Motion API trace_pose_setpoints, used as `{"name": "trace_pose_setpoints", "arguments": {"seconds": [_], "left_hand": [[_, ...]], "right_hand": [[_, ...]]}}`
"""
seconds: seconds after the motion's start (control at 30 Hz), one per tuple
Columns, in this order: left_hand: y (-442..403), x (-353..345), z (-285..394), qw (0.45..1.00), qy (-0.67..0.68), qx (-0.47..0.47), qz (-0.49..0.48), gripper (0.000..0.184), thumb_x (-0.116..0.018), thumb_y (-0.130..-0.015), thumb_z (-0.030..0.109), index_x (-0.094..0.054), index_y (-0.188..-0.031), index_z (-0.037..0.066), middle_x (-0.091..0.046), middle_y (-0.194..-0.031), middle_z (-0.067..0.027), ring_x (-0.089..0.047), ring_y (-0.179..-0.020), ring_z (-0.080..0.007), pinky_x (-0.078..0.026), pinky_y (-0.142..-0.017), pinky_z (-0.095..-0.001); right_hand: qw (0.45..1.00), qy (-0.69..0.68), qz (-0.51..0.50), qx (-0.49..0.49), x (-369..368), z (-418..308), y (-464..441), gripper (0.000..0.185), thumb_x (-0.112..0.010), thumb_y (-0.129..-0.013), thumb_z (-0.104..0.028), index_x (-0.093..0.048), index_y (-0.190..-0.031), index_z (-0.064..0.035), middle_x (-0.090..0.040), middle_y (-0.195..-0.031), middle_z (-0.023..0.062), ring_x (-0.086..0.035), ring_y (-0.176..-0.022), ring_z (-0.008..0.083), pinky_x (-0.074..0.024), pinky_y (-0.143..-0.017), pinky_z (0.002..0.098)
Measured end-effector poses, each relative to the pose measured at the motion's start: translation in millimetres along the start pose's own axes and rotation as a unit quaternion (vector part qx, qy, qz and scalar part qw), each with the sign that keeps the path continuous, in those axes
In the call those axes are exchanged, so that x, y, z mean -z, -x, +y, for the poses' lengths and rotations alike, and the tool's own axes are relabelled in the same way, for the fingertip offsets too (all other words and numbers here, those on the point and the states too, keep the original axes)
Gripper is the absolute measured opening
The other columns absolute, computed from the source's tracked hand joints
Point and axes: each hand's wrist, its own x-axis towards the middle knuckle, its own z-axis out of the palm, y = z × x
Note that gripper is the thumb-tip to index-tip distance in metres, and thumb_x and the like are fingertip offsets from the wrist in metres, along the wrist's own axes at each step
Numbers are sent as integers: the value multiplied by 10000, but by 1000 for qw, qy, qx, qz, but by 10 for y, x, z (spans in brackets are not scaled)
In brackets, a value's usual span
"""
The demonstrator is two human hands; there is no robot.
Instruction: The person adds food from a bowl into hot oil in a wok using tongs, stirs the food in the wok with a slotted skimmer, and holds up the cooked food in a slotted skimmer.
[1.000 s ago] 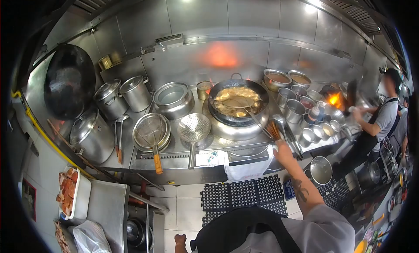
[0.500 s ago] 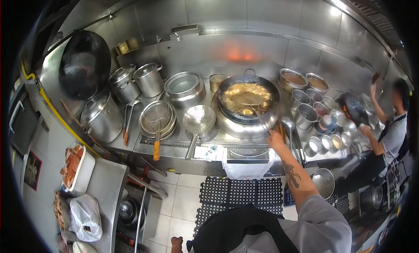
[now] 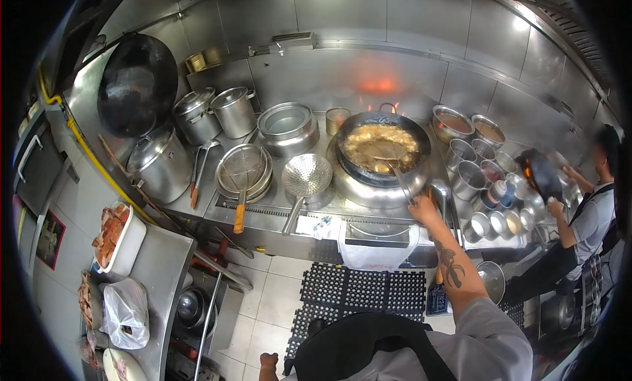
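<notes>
– What is your right hand doing?

– My right hand (image 3: 424, 210) is closed, fingers wrapped around the end of a long-handled round metal skimmer (image 3: 384, 151). The handle runs forward and to the left from my fist.

– And the skimmer's head?

– Ahead of my hand and a little left, inside a wide, dark, round metal wok (image 3: 385, 118). It covers part of the golden, bubbling food (image 3: 382, 132) there; how deep it sits, I can't tell.

– The other hand?

– My left hand (image 3: 268, 360) is low and well apart from the right, close to my body. Its fingers look curled, but I can't tell whether they're closed on anything.

– What's around your right hand?

– To its left, a silver perforated strainer with a straight handle (image 3: 307, 175); farther left, a round wire-mesh sieve with a wooden handle (image 3: 242, 170). Nearer my body and left, a white cloth (image 3: 378, 251) hangs over the counter's front edge. To the right, beyond some metal utensils, stand deep silver steel pots (image 3: 469, 181).

– Anything in the way?

– My fist and forearm hide part of the counter edge and some of those utensils. Well to the right, a co-worker in a grey shirt and dark apron (image 3: 596, 213) holds another dark wok (image 3: 543, 174).
</notes>
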Motion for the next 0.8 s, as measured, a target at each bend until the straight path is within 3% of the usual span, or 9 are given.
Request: {"name": "trace_pose_setpoints", "arguments": {"seconds": [0.1,0.13,0.23,0.33,0.43,0.53,0.63,0.73,0.8], "left_hand": [[-178,64,51,995,-24,-89,46,253,-637,-671,144,-572,-720,-95,-619,-670,-178,-595,-594,-256,-473,-555,-388],[-254,118,80,995,-48,-85,33,209,-630,-670,121,-562,-697,-74,-591,-618,-150,-554,-521,-231,-446,-490,-379],[-370,286,84,996,62,-55,38,169,-616,-679,104,-543,-668,-48,-570,-588,-126,-520,-472,-203,-410,-437,-365],[-488,500,-26,993,76,-84,28,158,-613,-685,98,-527,-649,-30,-556,-559,-108,-500,-445,-181,-381,-408,-353],[-681,667,-189,989,32,-146,4,163,-615,-689,99,-521,-642,-26,-543,-540,-96,-492,-438,-174,-375,-407,-348],[-854,803,-209,998,-2,-60,-27,160,-618,-689,93,-518,-643,-24,-525,-528,-83,-483,-436,-166,-369,-404,-345],[-1021,752,-102,982,90,147,82,157,-622,-683,87,-519,-649,-26,-523,-535,-80,-480,-443,-170,-377,-417,-354],[-1261,846,-196,995,-6,-96,-17,151,-628,-675,81,-525,-660,-28,-526,-540,-83,-489,-457,-187,-397,-440,-371],[-1321,864,-118,995,28,-96,-5,137,-625,-672,72,-521,-654,-16,-522,-535,-84,-482,-448,-187,-392,-436,-373]], "right_hand": [[999,25,42,2,-68,106,-67,290,-664,-756,-233,-632,-907,13,-634,-810,225,-624,-784,374,-489,-716,413],[997,36,66,8,-103,152,-100,293,-664,-754,-238,-634,-904,13,-635,-821,232,-623,-793,381,-489,-722,417],[994,81,67,-14,-161,167,-98,284,-661,-751,-227,-637,-887,22,-634,-817,242,-626,-814,387,-490,-737,421],[993,71,84,-38,-178,76,14,286,-658,-756,-225,-634,-859,41,-632,-788,247,-638,-772,379,-499,-722,418],[988,-24,63,-137,-68,-206,193,306,-657,-759,-232,-631,-855,57,-632,-757,244,-645,-708,365,-508,-699,412],[991,39,86,-93,-110,-213,185,318,-659,-757,-247,-636,-853,56,-636,-729,221,-642,-635,349,-514,-664,408],[980,38,-12,-193,51,-599,220,333,-667,-749,-258,-645,-894,41,-644,-813,231,-650,-754,347,-507,-744,394],[986,133,22,-102,-208,-353,34,377,-675,-739,-277,-642,-958,29,-630,-936,256,-624,-916,355,-476,-846,383],[987,113,26,-110,-253,-307,39,412,-682,-735,-290,-634,-1005,17,-613,-1009,260,-589,-998,363,-447,-900,376]]}}
